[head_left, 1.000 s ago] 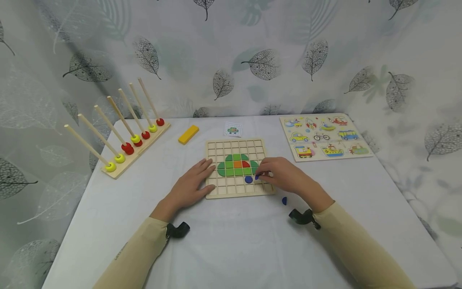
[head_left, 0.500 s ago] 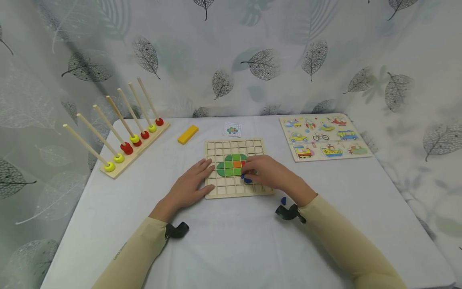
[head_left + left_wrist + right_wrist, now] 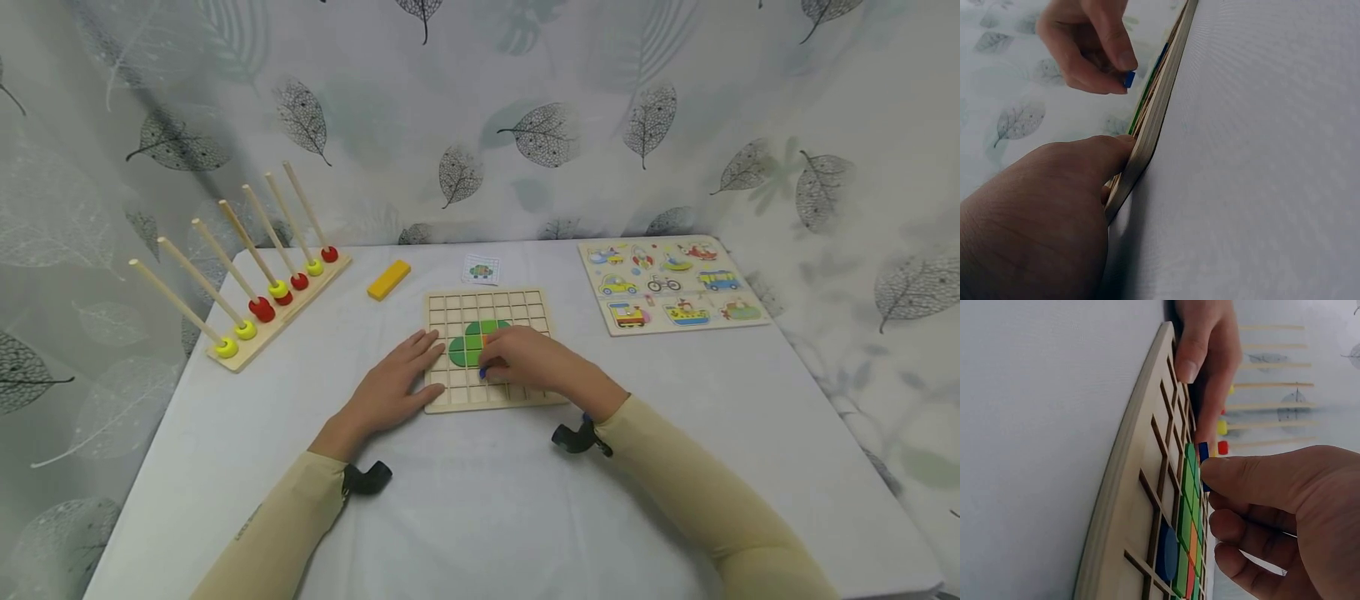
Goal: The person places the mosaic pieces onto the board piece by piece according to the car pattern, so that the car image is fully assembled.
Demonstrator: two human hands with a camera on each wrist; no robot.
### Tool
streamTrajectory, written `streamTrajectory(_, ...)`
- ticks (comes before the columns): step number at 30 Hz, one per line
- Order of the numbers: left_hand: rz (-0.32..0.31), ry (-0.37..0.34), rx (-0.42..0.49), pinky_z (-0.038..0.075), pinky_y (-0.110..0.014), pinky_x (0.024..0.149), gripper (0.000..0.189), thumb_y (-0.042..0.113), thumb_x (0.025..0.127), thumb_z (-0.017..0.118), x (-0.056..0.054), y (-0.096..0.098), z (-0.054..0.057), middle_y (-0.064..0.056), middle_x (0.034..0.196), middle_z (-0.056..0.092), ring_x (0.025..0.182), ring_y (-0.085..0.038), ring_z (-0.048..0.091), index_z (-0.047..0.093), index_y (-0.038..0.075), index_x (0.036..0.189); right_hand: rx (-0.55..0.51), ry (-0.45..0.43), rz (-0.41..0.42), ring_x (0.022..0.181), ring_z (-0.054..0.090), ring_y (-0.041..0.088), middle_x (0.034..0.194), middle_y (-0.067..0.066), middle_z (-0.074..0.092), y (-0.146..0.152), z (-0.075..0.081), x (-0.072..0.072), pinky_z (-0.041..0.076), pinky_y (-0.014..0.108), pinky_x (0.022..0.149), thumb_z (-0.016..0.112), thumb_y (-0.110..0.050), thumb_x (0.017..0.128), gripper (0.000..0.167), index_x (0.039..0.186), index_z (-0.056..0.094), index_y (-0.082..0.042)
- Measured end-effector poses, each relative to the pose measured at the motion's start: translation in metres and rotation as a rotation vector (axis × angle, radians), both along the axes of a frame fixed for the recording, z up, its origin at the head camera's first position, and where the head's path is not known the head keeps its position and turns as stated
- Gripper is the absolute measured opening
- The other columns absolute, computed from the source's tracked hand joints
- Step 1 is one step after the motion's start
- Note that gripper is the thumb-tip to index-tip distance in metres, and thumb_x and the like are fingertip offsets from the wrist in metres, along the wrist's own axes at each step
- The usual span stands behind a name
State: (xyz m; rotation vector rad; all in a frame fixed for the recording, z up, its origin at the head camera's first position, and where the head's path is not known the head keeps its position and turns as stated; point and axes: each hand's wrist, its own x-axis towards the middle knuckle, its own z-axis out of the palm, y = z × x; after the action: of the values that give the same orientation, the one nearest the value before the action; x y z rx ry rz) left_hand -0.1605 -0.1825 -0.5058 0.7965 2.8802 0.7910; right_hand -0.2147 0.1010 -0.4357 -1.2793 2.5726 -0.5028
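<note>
My left hand (image 3: 386,396) rests on the left edge of a wooden grid board (image 3: 457,396), fingers spread and straight. In the left wrist view its thumb lies on the board's rim. Over the lower middle of the grid, my right hand (image 3: 528,358) pinches a small blue puzzle piece (image 3: 1204,450) between thumb and finger, held just above the board. Green pieces (image 3: 468,346) and an orange piece (image 3: 1194,540) fill several squares, partly covered by the right hand. A blue rounded piece (image 3: 1167,553) sits in the grid, visible in the right wrist view.
At the left stands a peg rack (image 3: 262,310) with red and yellow rings. Behind the board lie a yellow block (image 3: 389,280) and a small pattern card (image 3: 481,269). A vehicle picture puzzle (image 3: 671,285) is at the back right. A patterned curtain hangs behind the table.
My right hand has moved left across the board with the blue puzzle piece, passing over the blue rounded piece. My left hand has stayed on the board's edge.
</note>
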Motion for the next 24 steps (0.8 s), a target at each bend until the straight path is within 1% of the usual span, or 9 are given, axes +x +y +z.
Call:
streamTrajectory(5, 0.0, 0.001, -0.003, 0.027, -0.053, 0.129, 0.072, 0.046, 0.107, 0.065, 0.0, -0.001, -0.001, -0.003, 0.178, 0.028, 0.165, -0.025, 0.018, 0.043, 0.012, 0.167, 0.04, 0.011, -0.008, 0.086, 0.06, 0.01, 0.096, -0.009, 0.069, -0.007, -0.007, -0.001, 0.055, 0.029, 0.083, 0.082, -0.017, 0.099, 0.008, 0.107, 0.084, -0.017)
streamTrajectory(9, -0.005, 0.002, 0.005, 0.026, -0.054, 0.128, 0.073, 0.045, 0.107, 0.065, 0.001, 0.0, 0.0, -0.004, 0.178, 0.029, 0.165, -0.026, 0.017, 0.043, 0.012, 0.167, 0.068, 0.029, -0.007, 0.087, 0.062, 0.01, 0.097, -0.009, 0.069, -0.011, -0.008, 0.0, 0.056, 0.03, 0.085, 0.082, -0.017, 0.1, 0.009, 0.108, 0.085, -0.017)
streamTrajectory(18, -0.009, 0.005, 0.013, 0.027, -0.055, 0.128, 0.073, 0.045, 0.107, 0.066, 0.002, 0.0, 0.002, -0.004, 0.178, 0.028, 0.165, -0.027, 0.018, 0.043, 0.011, 0.167, 0.047, 0.038, 0.043, 0.09, 0.062, 0.01, 0.098, -0.007, 0.07, -0.018, -0.012, -0.003, 0.056, 0.03, 0.087, 0.082, -0.011, 0.099, 0.01, 0.107, 0.083, -0.015)
streamTrajectory(24, -0.009, 0.013, 0.008, 0.027, -0.055, 0.128, 0.072, 0.044, 0.107, 0.066, 0.002, 0.0, 0.004, -0.005, 0.177, 0.029, 0.165, -0.027, 0.019, 0.044, 0.01, 0.167, 0.036, 0.052, 0.04, 0.088, 0.063, 0.01, 0.097, -0.006, 0.07, -0.019, -0.012, -0.003, 0.056, 0.03, 0.085, 0.082, -0.01, 0.098, 0.009, 0.106, 0.083, -0.015)
